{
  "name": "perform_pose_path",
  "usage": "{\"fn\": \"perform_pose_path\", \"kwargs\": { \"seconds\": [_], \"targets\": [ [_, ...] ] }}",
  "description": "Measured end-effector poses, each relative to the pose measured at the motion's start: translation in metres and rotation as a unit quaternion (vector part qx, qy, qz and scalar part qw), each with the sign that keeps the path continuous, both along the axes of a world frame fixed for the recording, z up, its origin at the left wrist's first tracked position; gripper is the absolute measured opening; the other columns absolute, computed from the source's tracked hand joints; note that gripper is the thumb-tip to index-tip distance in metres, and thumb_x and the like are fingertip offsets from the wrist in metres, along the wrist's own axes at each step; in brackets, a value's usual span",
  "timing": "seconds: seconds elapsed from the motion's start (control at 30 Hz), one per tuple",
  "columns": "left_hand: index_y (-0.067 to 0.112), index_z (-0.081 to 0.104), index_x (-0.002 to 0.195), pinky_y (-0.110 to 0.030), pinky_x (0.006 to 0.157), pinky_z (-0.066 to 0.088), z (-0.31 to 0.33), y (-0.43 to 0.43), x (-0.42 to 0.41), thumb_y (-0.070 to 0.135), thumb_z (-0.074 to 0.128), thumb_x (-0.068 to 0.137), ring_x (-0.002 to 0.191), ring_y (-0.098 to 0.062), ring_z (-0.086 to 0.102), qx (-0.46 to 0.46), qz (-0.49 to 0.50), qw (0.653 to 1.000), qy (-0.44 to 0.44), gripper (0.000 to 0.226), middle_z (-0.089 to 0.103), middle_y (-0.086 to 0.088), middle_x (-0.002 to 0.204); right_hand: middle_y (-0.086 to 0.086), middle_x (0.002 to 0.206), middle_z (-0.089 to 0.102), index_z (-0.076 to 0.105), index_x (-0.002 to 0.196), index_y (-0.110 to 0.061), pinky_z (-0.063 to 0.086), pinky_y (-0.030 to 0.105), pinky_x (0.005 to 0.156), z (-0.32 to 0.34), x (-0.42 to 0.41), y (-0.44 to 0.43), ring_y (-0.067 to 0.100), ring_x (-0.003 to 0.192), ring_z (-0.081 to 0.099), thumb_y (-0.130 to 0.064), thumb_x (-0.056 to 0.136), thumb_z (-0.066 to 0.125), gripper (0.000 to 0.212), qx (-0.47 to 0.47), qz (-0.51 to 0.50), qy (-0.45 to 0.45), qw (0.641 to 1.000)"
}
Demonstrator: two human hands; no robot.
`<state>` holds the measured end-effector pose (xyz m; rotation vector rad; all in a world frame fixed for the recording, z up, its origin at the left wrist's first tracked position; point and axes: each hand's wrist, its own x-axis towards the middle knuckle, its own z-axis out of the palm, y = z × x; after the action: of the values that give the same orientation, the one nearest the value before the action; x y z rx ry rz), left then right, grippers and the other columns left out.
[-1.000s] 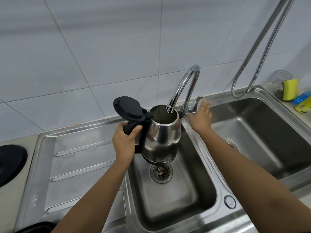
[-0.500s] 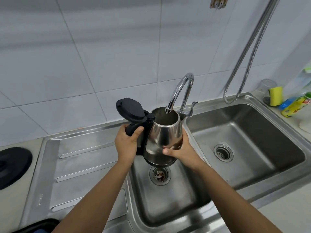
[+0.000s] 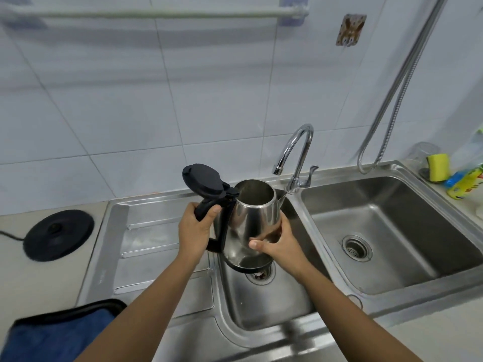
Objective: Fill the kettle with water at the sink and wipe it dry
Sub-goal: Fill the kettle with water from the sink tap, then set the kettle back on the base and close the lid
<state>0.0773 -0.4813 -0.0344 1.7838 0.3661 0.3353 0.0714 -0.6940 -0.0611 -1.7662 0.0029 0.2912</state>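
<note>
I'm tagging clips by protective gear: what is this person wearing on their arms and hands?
Nothing that shows. The left hand and right hand are bare: no gloves, no rings visible. The left forearm and right forearm are bare too, with no sleeve, watch or bracelet in view down to the picture's edge.

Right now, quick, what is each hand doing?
Left hand: closed, gripping the kettle by its handle.
Right hand: closed round the kettle's lower body, holding it.
</note>
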Motion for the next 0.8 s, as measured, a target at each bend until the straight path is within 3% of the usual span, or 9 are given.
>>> {"fn": "perform_pose_path", "kwargs": {
  "seconds": [0.1, 0.17, 0.23, 0.3, 0.43, 0.53, 0.6, 0.7, 0.8],
  "targets": [
    [0.015, 0.056, 0.096, -0.022, 0.065, 0.041, 0.009, 0.016, -0.013, 0.04, 0.066, 0.087, 0.08, -0.009, 0.058, 0.002, 0.02, 1.0, -0.007, 0.029, 0.061, 0.003, 0.087, -0.014, 0.144, 0.053, 0.024, 0.156, -0.035, 0.043, 0.041, 0.116, 0.011, -0.006, 0.018, 0.012, 0.133, 0.052, -0.037, 0.059, 0.096, 0.121, 0.0, 0.01, -0.014, 1.0],
    [0.016, 0.056, 0.094, -0.022, 0.065, 0.041, 0.016, 0.029, -0.022, 0.04, 0.066, 0.087, 0.08, -0.009, 0.057, 0.001, 0.037, 0.999, -0.012, 0.026, 0.061, 0.003, 0.087, -0.023, 0.131, 0.061, 0.031, 0.151, -0.035, 0.048, 0.037, 0.111, 0.018, -0.011, 0.032, -0.001, 0.122, 0.059, -0.025, 0.065, 0.096, 0.109, 0.007, 0.011, -0.023, 1.0],
    [0.019, 0.055, 0.09, -0.021, 0.064, 0.04, 0.025, 0.045, -0.032, 0.039, 0.066, 0.087, 0.079, -0.008, 0.057, -0.003, 0.05, 0.999, -0.02, 0.023, 0.061, 0.005, 0.086, -0.033, 0.111, 0.068, 0.035, 0.142, -0.04, 0.054, 0.02, 0.097, 0.024, -0.016, 0.049, -0.014, 0.106, 0.062, -0.015, 0.07, 0.094, 0.095, 0.01, 0.018, -0.031, 0.999],
    [0.021, 0.055, 0.089, -0.021, 0.065, 0.04, 0.032, 0.065, -0.043, 0.04, 0.065, 0.087, 0.08, -0.008, 0.058, -0.005, 0.062, 0.998, -0.029, 0.022, 0.061, 0.005, 0.085, -0.034, 0.105, 0.069, 0.034, 0.135, -0.045, 0.052, 0.009, 0.083, 0.032, -0.024, 0.07, -0.018, 0.101, 0.062, -0.015, 0.072, 0.092, 0.091, 0.017, 0.027, -0.035, 0.999],
    [0.025, 0.055, 0.087, -0.022, 0.067, 0.041, 0.043, 0.113, -0.064, 0.043, 0.065, 0.086, 0.082, -0.009, 0.06, 0.001, 0.078, 0.996, -0.048, 0.02, 0.064, 0.003, 0.088, -0.029, 0.104, 0.073, 0.036, 0.143, -0.037, 0.048, 0.027, 0.103, 0.045, -0.043, 0.119, -0.004, 0.115, 0.061, -0.018, 0.069, 0.094, 0.095, 0.021, 0.032, -0.05, 0.998],
    [0.015, 0.057, 0.091, -0.021, 0.065, 0.04, 0.047, 0.155, -0.082, 0.045, 0.064, 0.086, 0.078, -0.009, 0.059, 0.002, 0.079, 0.995, -0.053, 0.032, 0.065, -0.004, 0.089, -0.024, 0.117, 0.072, 0.039, 0.146, -0.035, 0.048, 0.037, 0.11, 0.051, -0.062, 0.161, 0.004, 0.121, 0.063, -0.035, 0.059, 0.096, 0.104, 0.023, 0.028, -0.062, 0.997],
    [0.013, 0.057, 0.092, -0.022, 0.065, 0.041, 0.05, 0.185, -0.094, 0.048, 0.064, 0.085, 0.08, -0.013, 0.06, 0.002, 0.079, 0.995, -0.054, 0.037, 0.066, -0.007, 0.089, -0.02, 0.125, 0.068, 0.04, 0.144, -0.037, 0.049, 0.035, 0.109, 0.055, -0.076, 0.19, 0.003, 0.121, 0.062, -0.037, 0.057, 0.096, 0.104, 0.028, 0.02, -0.067, 0.997],
    [0.02, 0.055, 0.086, -0.026, 0.069, 0.043, 0.052, 0.231, -0.112, 0.051, 0.065, 0.083, 0.081, -0.017, 0.06, -0.002, 0.072, 0.996, -0.056, 0.033, 0.066, -0.005, 0.086, -0.018, 0.127, 0.066, 0.04, 0.142, -0.036, 0.049, 0.026, 0.104, 0.058, -0.1, 0.235, 0.001, 0.119, 0.062, -0.022, 0.065, 0.096, 0.095, 0.043, 0.012, -0.065, 0.997],
    [0.019, 0.057, 0.085, -0.031, 0.073, 0.047, 0.054, 0.273, -0.129, 0.052, 0.067, 0.081, 0.079, -0.017, 0.06, -0.003, 0.072, 0.996, -0.057, 0.034, 0.065, -0.002, 0.083, -0.017, 0.128, 0.065, 0.04, 0.14, -0.038, 0.05, 0.028, 0.104, 0.056, -0.12, 0.277, 0.001, 0.119, 0.062, -0.024, 0.064, 0.097, 0.096, 0.048, 0.004, -0.071, 0.996]
  ]
}}
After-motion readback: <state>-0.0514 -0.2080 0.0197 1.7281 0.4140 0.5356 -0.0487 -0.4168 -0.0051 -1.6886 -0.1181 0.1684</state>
